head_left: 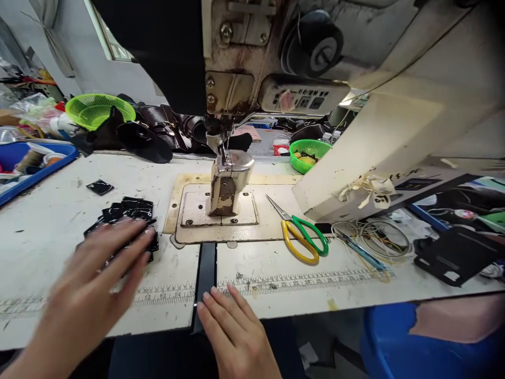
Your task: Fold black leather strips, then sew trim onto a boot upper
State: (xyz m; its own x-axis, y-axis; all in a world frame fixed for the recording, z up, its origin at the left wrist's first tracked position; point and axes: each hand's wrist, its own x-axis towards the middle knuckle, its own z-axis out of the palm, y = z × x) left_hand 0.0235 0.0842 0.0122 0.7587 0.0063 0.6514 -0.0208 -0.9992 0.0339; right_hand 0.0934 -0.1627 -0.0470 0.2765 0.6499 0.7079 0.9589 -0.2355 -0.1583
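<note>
My left hand (100,276), blurred by motion, reaches over a heap of small shiny black pieces (136,207) on the white sewing table (51,231). Its fingers are stretched out and slightly apart; part of the heap is hidden beneath them. At the table's front edge lies my right hand (239,329), fingers extended and side by side, thumb out of sight. Its fingertips are beside a dark strip (208,266) that runs from the machine's base to the edge. A single black piece (100,187) sits apart, behind the heap.
A post-bed sewing machine (231,179) stands in the middle. Right of it are scissors (302,237) with yellow and green handles, blue thread snips (366,255) and coiled cord (384,237). A blue tray (59,158), a lime basket (100,108) and a green bowl (303,166) stand farther back.
</note>
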